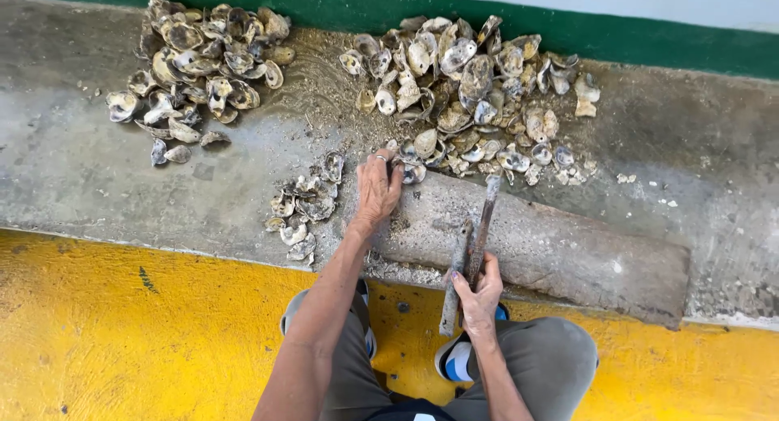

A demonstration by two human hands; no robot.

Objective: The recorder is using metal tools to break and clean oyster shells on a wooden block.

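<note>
My left hand (378, 187) reaches forward to the near edge of the big heap of grey oyster shells (471, 96); its fingers curl over one oyster (411, 172) at the heap's rim. My right hand (479, 293) grips a rusty metal rod (485, 218) by its lower end, the rod pointing up toward the heap. A second worn metal tool (456, 279) lies beside the rod, under the same hand. Both rest over a grey stone slab (568, 259).
A second heap of shells (199, 64) lies at the far left and a small cluster (304, 210) sits left of my left hand. The concrete ledge (97, 169) ends at a yellow-painted floor (146, 332). A green wall band (633, 39) runs behind. My knees and shoes are below.
</note>
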